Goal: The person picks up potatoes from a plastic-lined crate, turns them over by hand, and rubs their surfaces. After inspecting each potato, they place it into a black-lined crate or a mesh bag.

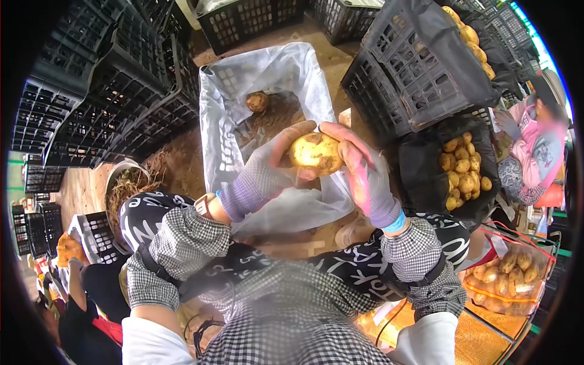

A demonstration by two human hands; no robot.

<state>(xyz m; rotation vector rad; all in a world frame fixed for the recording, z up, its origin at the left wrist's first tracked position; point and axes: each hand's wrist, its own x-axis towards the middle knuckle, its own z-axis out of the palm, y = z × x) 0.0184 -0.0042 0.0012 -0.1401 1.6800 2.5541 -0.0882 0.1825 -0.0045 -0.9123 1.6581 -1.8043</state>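
A yellow potato point(316, 153) with brown soil patches is held between my two gloved hands, above a crate lined with white plastic point(219, 121). My left hand point(267, 176) grips the potato's left side, fingers curved over its top. Against its right side rests my right hand point(367, 176), with fingertips pressed to the skin. One brown, soil-covered potato point(257, 102) lies in the lined crate among loose dirt.
Black crates point(134, 85) are stacked at the left. At the right, a dark-lined crate holds potatoes point(465, 170), beside a tilted crate point(420, 67). A bag of potatoes point(505, 277) sits lower right. A bucket point(125, 182) holds debris. Co-workers sit at the right point(535, 146) and lower left point(91, 298).
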